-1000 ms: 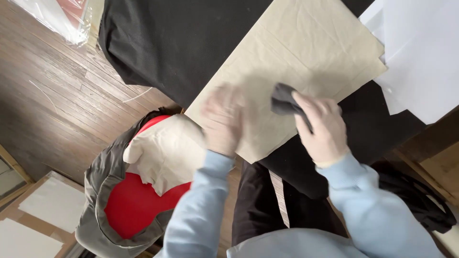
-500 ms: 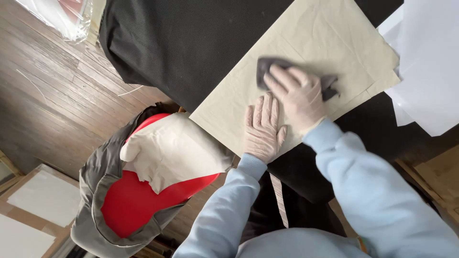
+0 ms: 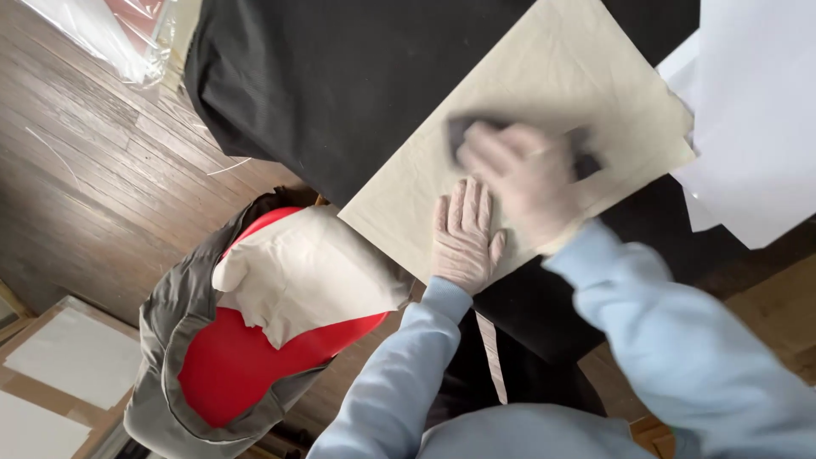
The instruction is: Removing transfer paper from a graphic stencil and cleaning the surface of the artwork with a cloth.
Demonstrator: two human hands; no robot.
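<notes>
A beige sheet of fabric or paper lies flat on a table under a black cloth. My left hand, gloved, rests flat with fingers together on the sheet's near edge. Blurred by motion, my right hand presses a dark grey pad or cloth onto the sheet just beyond the left hand. Both arms wear light blue sleeves.
A red chair draped with a grey jacket and a cream cloth stands at the table's near left. White sheets overlap the table at right. Clear plastic wrap lies on the wooden floor; flat boards lean at bottom left.
My right hand has swept the dark pad over the beige sheet, leftward across it. My left hand, blurred and moving a second ago, has settled flat on the sheet's near edge.
</notes>
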